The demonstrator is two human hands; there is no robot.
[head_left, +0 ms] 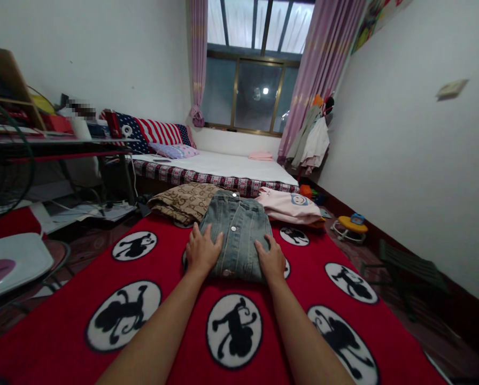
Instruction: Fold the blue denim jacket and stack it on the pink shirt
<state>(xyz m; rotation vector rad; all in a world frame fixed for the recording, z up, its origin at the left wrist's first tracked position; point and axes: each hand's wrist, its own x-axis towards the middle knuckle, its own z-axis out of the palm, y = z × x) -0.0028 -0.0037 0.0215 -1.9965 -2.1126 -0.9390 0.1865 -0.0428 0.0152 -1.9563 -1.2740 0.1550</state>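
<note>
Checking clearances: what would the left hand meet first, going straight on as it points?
The denim garment, which the left hand already seems to touch; beyond it, probably the brown patterned cloth, though depth is unclear.

We can't see the side edges of the denim garment (239, 243) where left hand (203, 250) and right hand (272, 260) cover them. Brown patterned cloth (181, 204): partly hidden behind it. Forearms (155, 323) and red blanket (193, 347) run off our bottom edge. We lose desk (43, 142) and white chair (18, 259) at left, poster (384, 16) up top. Pixelated patch (81, 109): unreadable.
</note>
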